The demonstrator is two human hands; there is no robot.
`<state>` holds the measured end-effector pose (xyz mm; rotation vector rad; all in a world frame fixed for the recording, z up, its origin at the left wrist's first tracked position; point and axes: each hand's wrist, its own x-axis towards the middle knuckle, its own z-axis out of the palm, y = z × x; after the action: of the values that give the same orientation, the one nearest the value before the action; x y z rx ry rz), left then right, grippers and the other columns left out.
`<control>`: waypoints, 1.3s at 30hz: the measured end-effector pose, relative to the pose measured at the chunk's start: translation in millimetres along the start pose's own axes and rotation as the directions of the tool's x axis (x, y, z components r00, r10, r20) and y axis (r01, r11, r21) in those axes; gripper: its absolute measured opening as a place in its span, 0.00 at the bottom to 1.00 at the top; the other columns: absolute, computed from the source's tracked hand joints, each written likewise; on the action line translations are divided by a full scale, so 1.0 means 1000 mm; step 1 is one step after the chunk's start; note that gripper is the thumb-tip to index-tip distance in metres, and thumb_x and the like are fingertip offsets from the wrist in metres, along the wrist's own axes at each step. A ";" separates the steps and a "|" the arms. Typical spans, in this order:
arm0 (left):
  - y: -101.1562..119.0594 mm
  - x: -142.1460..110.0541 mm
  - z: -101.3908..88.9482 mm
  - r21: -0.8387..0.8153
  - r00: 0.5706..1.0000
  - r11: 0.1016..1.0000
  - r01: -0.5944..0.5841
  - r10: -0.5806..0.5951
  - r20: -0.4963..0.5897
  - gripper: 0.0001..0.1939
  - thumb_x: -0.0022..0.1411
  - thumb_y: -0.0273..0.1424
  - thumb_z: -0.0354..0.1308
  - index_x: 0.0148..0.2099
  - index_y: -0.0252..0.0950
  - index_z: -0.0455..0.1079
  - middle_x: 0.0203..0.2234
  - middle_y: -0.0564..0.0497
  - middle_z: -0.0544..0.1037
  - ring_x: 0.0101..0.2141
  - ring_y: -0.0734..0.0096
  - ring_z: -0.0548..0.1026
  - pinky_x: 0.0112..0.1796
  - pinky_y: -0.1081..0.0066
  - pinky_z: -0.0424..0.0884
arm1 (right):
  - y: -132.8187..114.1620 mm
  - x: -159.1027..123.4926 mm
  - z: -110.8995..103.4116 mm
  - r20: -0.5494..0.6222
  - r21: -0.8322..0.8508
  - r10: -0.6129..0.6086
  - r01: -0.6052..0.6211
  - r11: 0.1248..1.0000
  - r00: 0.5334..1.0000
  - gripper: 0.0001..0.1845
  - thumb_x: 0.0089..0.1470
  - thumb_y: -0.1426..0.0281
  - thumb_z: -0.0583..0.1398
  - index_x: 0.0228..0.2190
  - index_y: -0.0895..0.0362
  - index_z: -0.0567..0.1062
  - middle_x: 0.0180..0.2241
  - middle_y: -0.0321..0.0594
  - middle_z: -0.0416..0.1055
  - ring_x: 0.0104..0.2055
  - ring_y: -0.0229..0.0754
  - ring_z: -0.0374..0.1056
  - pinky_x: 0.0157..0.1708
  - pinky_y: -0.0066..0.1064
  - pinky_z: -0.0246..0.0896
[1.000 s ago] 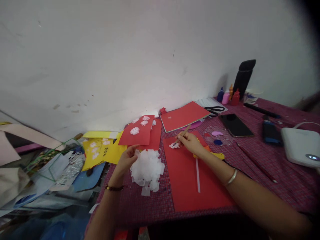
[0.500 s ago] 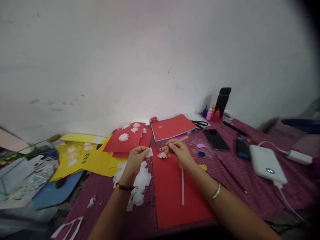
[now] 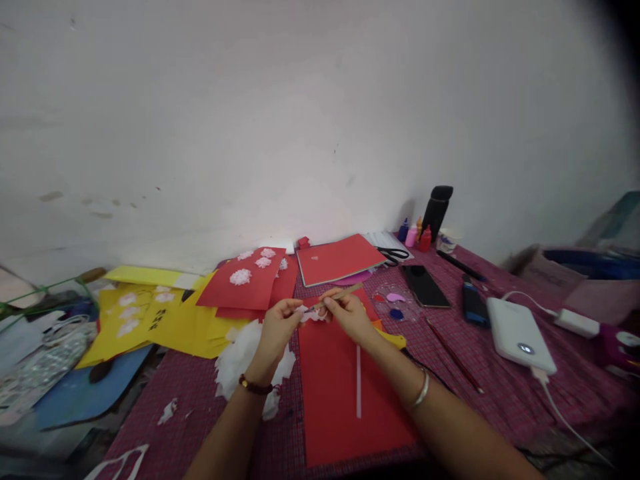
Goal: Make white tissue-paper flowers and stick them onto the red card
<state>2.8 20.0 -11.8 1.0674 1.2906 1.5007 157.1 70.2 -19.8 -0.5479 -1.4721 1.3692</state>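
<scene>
My left hand (image 3: 279,328) has its thumb and finger pinched on a small white paper piece, now mostly hidden at the fingertips. In my right hand (image 3: 353,321) is a thin paintbrush-like stick (image 3: 349,291) with a light wooden handle, its dark tip pointing left at the paper. Right under the fingertips, a white paper flower (image 3: 311,313) lies on the upper part of a red sheet (image 3: 330,400). A narrow pale strip (image 3: 359,387) runs down that sheet. Beside my left wrist is a pile of white paper pieces (image 3: 230,367).
Red cards with white flowers (image 3: 213,293) and yellow sheets (image 3: 175,327) lie left. Beyond are a red-covered pad (image 3: 340,259) and scissors (image 3: 393,254). To the right lie a paint palette (image 3: 407,308), a phone (image 3: 425,287), a pencil (image 3: 455,357) and a power bank (image 3: 520,337).
My hands have come together over the flower; the stick's tip now meets the paper at my left fingertips. The camera view has shifted slightly, moving the table's contents left.
</scene>
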 end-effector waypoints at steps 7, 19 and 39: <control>0.000 -0.003 0.003 -0.025 1.000 1.000 -0.004 0.004 0.009 0.11 0.46 0.29 0.62 0.35 0.33 0.70 0.26 0.52 0.75 0.24 0.76 0.71 0.27 0.76 0.66 | -0.001 0.000 0.000 -0.009 -0.027 -0.001 0.001 1.000 1.000 0.10 0.52 0.61 0.57 0.30 0.56 0.69 0.21 0.35 0.70 0.21 0.36 0.65 0.22 0.27 0.60; 0.002 -0.007 0.001 -0.163 0.999 0.987 0.000 -0.008 -0.051 0.10 0.48 0.29 0.60 0.35 0.34 0.67 0.22 0.54 0.75 0.21 0.77 0.72 0.26 0.75 0.68 | -0.003 -0.001 0.001 -0.006 -0.023 0.001 -0.001 1.000 1.000 0.11 0.52 0.60 0.57 0.30 0.56 0.69 0.22 0.35 0.70 0.21 0.35 0.64 0.22 0.27 0.59; -0.007 -0.013 0.008 -0.455 1.000 0.890 0.024 -0.030 -0.006 0.07 0.46 0.27 0.65 0.31 0.33 0.72 0.25 0.54 0.76 0.26 0.79 0.73 0.32 0.77 0.69 | -0.008 -0.001 0.007 -0.021 0.160 0.096 -0.091 0.983 0.995 0.12 0.45 0.62 0.62 0.30 0.56 0.69 0.23 0.35 0.74 0.16 0.32 0.63 0.19 0.25 0.58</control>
<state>14.8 10.6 -18.7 0.7281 0.8877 1.6821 153.9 63.7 -11.5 -0.5377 -1.3152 1.5313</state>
